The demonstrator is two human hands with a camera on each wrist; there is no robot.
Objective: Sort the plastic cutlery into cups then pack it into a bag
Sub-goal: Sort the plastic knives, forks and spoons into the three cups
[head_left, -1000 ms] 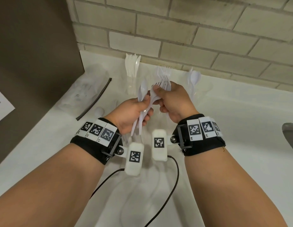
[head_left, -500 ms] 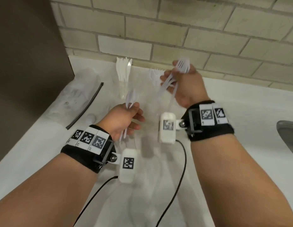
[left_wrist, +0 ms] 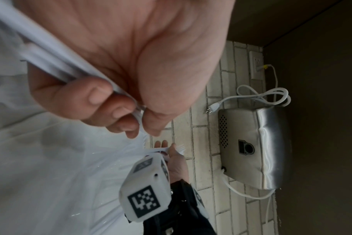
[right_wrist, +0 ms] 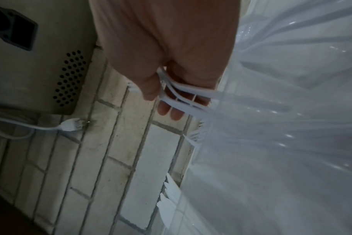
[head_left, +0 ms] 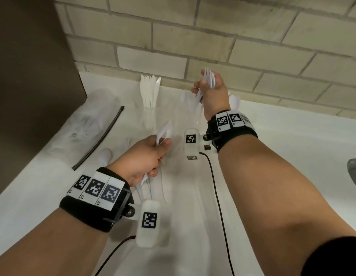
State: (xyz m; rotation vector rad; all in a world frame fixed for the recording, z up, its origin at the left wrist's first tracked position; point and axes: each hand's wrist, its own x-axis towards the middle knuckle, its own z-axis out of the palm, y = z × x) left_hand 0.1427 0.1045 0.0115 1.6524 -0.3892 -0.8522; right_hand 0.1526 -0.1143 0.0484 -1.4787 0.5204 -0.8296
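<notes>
My left hand (head_left: pixel 161 144) grips a bundle of white plastic spoons (head_left: pixel 164 132) low over the white counter (head_left: pixel 292 156); in the left wrist view its fingers (left_wrist: pixel 94 98) curl round the handles (left_wrist: pixel 50 49). My right hand (head_left: pixel 201 86) is raised near the brick wall and holds a few white forks (head_left: pixel 210 78), handles pinched between thumb and fingers (right_wrist: pixel 171 111). It hangs above a faint clear cup (head_left: pixel 188 114) with forks (right_wrist: pixel 197 135) in it. Left of that, a clear cup (head_left: pixel 151 118) holds white knives (head_left: pixel 150 90). A spoon (head_left: pixel 235 100) shows behind my right wrist.
A clear zip bag (head_left: pixel 87 124) with a black closing strip (head_left: pixel 101 136) lies at the left by a dark panel. Loose white cutlery (head_left: pixel 153 192) lies under my left hand. A sink edge (head_left: pixel 354 172) is at the right. A metal appliance (left_wrist: pixel 255 147) hangs on the wall.
My right hand drew the forks out of the bundle in my left hand and lifted them up and back toward the wall. The left hand kept the spoons and sank slightly.
</notes>
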